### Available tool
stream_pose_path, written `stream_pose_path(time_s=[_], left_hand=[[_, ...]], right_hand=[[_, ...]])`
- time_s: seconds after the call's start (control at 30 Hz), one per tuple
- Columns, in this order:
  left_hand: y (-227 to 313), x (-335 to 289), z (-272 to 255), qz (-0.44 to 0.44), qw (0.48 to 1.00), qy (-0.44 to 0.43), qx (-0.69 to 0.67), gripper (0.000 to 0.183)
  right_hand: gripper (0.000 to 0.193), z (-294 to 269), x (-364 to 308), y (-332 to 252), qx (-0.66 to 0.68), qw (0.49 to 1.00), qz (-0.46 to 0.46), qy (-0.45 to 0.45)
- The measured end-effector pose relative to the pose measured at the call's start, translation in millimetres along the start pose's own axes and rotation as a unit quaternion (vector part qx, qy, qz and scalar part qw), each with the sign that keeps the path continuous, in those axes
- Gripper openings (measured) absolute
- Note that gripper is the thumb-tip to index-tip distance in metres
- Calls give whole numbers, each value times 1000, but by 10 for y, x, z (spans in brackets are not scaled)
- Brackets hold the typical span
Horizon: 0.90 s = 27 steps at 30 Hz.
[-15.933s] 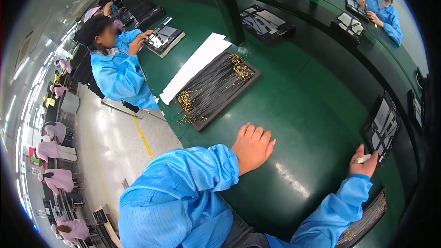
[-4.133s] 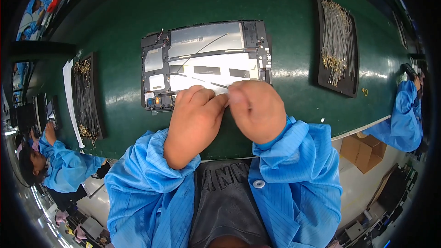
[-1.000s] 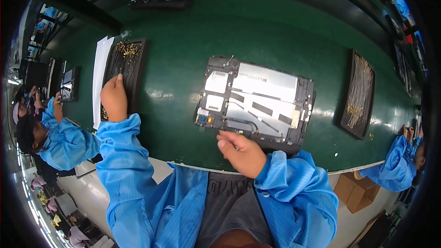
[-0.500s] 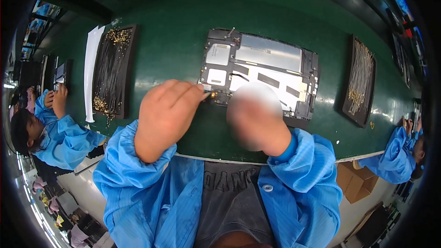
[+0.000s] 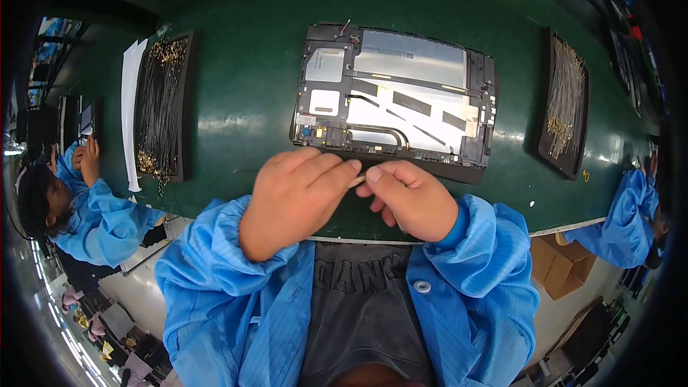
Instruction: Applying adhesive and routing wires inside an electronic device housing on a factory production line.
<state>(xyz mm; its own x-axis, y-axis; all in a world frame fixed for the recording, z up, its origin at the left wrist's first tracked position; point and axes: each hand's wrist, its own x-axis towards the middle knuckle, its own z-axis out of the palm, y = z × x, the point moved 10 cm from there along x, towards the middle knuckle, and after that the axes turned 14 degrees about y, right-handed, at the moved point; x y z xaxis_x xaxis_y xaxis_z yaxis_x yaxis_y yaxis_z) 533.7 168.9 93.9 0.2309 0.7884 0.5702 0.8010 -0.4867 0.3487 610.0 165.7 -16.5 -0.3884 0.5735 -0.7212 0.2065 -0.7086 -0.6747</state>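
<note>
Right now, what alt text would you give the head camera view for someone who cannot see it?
A person's left hand and right hand pinch a small pale part between them, just in front of an opened tablet on a green table. Trays of thin cables lie to either side.

Two black trays of gold-tipped cables (image 5: pixel 163 104) (image 5: pixel 565 104) lie on the green table (image 5: pixel 244 43); a cardboard box (image 5: pixel 557 266) sits below its edge
</note>
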Motion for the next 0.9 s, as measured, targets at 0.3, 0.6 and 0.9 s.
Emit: stream_pose_path(time_s=[0.3, 0.6, 0.9], left_hand=[[-189, -74, 168, -53, 997, 40, 47, 16], [-206, -65, 222, -57, 998, 6, 39, 15], [-221, -79, 244, -70, 997, -7, 36, 21]], right_hand=[[35, -257, 46, -319, 233, 962, -86, 118], [33, -460, -175, -734, 69, 843, -447, 292], [26, -385, -126, -673, 51, 838, -475, 265]])
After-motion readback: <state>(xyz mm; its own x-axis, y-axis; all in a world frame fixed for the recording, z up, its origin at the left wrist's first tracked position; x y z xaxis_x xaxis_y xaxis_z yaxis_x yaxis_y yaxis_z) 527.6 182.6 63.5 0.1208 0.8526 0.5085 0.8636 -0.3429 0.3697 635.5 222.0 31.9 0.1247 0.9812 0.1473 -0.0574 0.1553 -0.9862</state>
